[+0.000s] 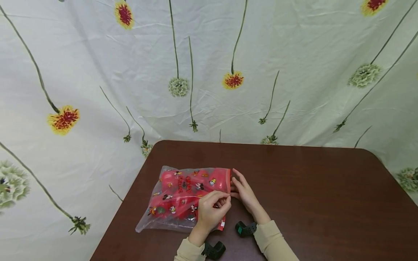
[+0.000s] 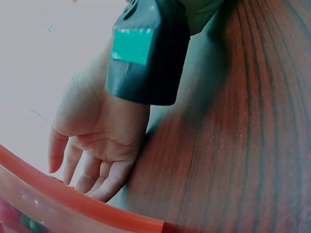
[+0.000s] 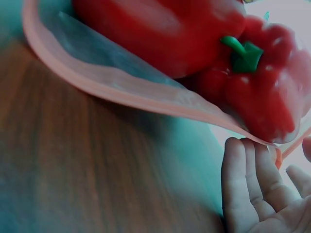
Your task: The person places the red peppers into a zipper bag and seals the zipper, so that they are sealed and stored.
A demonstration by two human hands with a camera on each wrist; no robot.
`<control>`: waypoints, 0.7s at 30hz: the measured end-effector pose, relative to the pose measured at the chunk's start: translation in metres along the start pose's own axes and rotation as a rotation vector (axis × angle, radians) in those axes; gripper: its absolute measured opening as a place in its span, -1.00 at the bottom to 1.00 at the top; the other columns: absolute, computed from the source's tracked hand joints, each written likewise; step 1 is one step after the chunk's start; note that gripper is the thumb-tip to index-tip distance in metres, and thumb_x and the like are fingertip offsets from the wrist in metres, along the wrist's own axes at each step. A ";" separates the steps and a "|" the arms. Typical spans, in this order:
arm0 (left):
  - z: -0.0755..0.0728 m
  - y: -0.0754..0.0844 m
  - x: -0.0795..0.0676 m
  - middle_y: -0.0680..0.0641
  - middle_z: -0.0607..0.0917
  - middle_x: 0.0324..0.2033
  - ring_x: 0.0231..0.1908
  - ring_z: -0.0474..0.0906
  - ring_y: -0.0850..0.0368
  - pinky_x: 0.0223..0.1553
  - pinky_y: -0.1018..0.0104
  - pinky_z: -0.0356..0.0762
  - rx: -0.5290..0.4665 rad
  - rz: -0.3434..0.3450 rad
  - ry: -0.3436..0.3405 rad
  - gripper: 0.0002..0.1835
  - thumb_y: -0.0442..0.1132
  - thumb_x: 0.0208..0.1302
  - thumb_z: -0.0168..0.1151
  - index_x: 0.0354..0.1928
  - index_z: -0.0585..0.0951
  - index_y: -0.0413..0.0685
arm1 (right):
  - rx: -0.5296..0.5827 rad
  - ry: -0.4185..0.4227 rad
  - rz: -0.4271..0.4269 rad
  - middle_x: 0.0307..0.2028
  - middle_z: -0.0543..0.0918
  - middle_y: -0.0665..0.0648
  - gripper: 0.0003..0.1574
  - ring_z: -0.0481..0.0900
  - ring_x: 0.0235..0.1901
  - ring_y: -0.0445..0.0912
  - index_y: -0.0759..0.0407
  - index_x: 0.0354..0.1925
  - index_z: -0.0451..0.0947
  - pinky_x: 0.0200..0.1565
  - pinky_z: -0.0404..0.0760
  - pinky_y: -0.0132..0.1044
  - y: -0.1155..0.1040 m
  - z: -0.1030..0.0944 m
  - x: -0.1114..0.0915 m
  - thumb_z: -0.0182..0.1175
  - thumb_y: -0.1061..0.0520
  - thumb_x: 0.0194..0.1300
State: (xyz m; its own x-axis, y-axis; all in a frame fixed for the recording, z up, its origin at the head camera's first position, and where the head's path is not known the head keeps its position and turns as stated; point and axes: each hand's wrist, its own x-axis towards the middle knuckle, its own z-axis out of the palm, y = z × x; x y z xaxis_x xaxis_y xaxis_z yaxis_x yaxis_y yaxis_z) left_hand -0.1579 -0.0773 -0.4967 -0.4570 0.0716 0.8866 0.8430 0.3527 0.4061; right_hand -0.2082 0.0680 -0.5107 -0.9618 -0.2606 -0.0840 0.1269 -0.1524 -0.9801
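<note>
A flowered cloth (image 1: 209,47) hangs at twelve o'clock, beyond my brown desk (image 1: 310,195). On the desk's nine o'clock side lies the clear, printed bag (image 1: 181,183), its mouth at three o'clock, toward my fingers. I judge the step to be working that mouth, so the bag should lie flat and not be dragged toward me.

The red strip (image 1: 228,179) edges the mouth from about two o'clock down to four. I cannot tell whether its two sides are parted. It bends easily, so I would tension it lengthwise before working any one spot.

Inside, a red pepper (image 3: 165,39) and a second with a green stem (image 3: 262,97) plump out the bag. They look near the strip; I should ease them toward nine o'clock if they crowd the edge.

My left grip (image 1: 210,212) pinches the bag's edge, thumb and forefinger meeting at three o'clock. My right grip (image 1: 246,195) is spread, fingertips at the strip just across; it should brace opposite the pinch, lightly, so the film doesn't tear or slip.

Smallest is a white piece (image 1: 222,224) at the strip's four o'clock end, too small to identify. My wrist should not catch it.
</note>
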 end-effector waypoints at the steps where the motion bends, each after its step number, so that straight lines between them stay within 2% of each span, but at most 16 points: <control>1: 0.000 0.000 0.000 0.02 0.61 -0.59 -0.64 0.48 0.30 -0.59 0.57 0.48 0.000 0.000 -0.003 -0.96 -0.35 0.04 0.31 -0.42 0.68 -0.15 | -0.006 0.004 -0.006 -0.01 0.50 0.30 -0.33 0.59 -0.19 -0.07 0.05 0.42 0.01 -0.18 0.61 -0.25 0.002 -0.001 0.002 -0.11 -0.07 0.46; 9: 0.000 0.001 0.001 0.03 0.61 -0.59 -0.65 0.48 0.31 -0.59 0.57 0.47 -0.004 -0.001 -0.021 -0.95 -0.36 0.03 0.31 -0.41 0.68 -0.14 | -0.030 -0.009 -0.040 0.03 0.51 0.33 -0.39 0.60 -0.17 -0.06 0.24 0.28 0.23 -0.15 0.61 -0.19 0.003 -0.004 0.005 -0.08 -0.10 0.44; 15: -0.001 0.001 0.002 0.04 0.60 -0.60 -0.65 0.47 0.33 -0.59 0.58 0.46 0.003 0.013 -0.023 -0.95 -0.34 0.06 0.30 -0.40 0.68 -0.13 | -0.022 0.075 -0.067 -0.07 0.58 0.25 -0.48 0.62 -0.17 -0.05 0.35 0.11 0.41 -0.11 0.60 -0.16 0.002 -0.006 0.004 0.05 -0.02 0.38; 21: -0.003 0.001 0.001 0.07 0.60 -0.59 -0.64 0.46 0.35 -0.57 0.60 0.46 0.024 -0.010 -0.047 -0.91 -0.36 0.00 0.33 -0.40 0.68 -0.07 | -0.020 0.151 -0.078 -0.19 0.65 0.24 -0.52 0.66 -0.29 -0.10 0.49 -0.02 0.50 -0.14 0.62 -0.20 0.003 -0.008 0.004 0.10 0.06 0.35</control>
State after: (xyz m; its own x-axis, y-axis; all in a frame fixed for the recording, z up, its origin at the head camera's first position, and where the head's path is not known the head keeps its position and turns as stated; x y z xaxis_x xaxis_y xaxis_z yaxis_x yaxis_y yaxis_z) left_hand -0.1568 -0.0793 -0.4944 -0.4787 0.1118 0.8708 0.8317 0.3754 0.4090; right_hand -0.2134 0.0746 -0.5150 -0.9943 -0.1019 -0.0318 0.0467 -0.1469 -0.9881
